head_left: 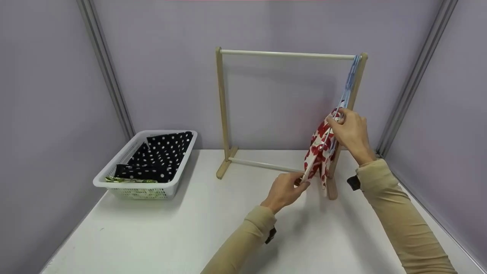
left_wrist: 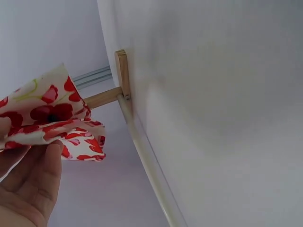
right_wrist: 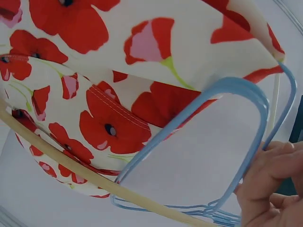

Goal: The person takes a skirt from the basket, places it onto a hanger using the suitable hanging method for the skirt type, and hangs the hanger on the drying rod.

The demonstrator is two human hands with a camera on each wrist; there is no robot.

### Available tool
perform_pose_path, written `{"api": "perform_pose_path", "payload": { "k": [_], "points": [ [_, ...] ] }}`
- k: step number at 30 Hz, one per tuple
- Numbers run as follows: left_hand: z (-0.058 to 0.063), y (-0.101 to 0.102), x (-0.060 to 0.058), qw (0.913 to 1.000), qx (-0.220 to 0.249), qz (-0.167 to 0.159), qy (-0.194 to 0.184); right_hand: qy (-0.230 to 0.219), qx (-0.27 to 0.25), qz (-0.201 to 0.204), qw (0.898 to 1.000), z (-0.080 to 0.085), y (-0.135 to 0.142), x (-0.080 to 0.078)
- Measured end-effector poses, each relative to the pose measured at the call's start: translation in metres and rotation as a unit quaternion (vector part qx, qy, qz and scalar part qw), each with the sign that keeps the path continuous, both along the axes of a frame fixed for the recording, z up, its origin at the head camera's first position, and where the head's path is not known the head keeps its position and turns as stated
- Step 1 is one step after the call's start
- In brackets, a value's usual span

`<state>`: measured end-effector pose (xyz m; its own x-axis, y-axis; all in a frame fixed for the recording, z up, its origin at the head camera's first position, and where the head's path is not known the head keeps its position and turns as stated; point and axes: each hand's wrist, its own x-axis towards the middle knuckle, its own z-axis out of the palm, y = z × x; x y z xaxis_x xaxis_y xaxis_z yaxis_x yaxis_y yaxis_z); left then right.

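A white cloth with red flowers hangs folded at the rack's right end. My left hand pinches its lower edge between thumb and fingers; in the left wrist view the cloth's edge fans out past the fingertips. Higher up, my right hand holds a blue hanger beside the cloth's top. Several blue hangers are bunched on the top rod against the right post. In the right wrist view, curled fingers grip the blue wire of a hanger, whose rounded end lies over the flowered cloth.
The wooden rack has a white top rod and a low crossbar. On the table's left stands a white basket containing a black polka-dot cloth and a green patterned cloth. Grey walls enclose the table.
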<state>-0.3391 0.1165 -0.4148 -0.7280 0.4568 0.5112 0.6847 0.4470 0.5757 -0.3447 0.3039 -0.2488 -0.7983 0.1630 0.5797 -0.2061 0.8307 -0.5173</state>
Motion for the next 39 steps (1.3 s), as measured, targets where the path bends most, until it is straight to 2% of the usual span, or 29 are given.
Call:
{"api": "perform_pose_path", "payload": {
  "k": [4,6,12,17,24,30,33,39],
  "points": [
    [0.003,-0.008,-0.002,0.9993,0.014,-0.034,-0.012,0.04,-0.01,-0.005,0.999,-0.006,0.003,0.001],
    [0.005,-0.013,-0.003,0.999,0.017,-0.038,-0.014,0.061,-0.018,-0.007,0.998,-0.009,0.005,0.001],
    [0.009,-0.03,-0.006,1.0,0.005,0.006,0.005,0.095,-0.033,-0.009,0.995,-0.021,0.01,0.0],
    [0.01,-0.043,-0.009,0.9997,0.013,0.017,0.01,0.094,-0.059,-0.015,0.994,-0.031,0.014,0.0],
    [0.009,-0.063,-0.009,0.9993,0.016,0.025,0.023,0.071,-0.085,-0.029,0.993,-0.05,0.022,0.002],
    [0.005,-0.089,-0.009,0.9991,0.027,0.03,0.009,0.054,-0.07,-0.034,0.995,-0.075,0.034,-0.004],
    [0.004,-0.101,-0.009,0.999,0.029,0.035,0.008,0.017,-0.072,-0.022,0.997,-0.09,0.041,-0.007],
    [0.005,-0.122,-0.01,0.9986,0.028,0.045,0.003,-0.096,-0.058,0.029,0.993,-0.123,0.058,-0.01]
  ]
}}
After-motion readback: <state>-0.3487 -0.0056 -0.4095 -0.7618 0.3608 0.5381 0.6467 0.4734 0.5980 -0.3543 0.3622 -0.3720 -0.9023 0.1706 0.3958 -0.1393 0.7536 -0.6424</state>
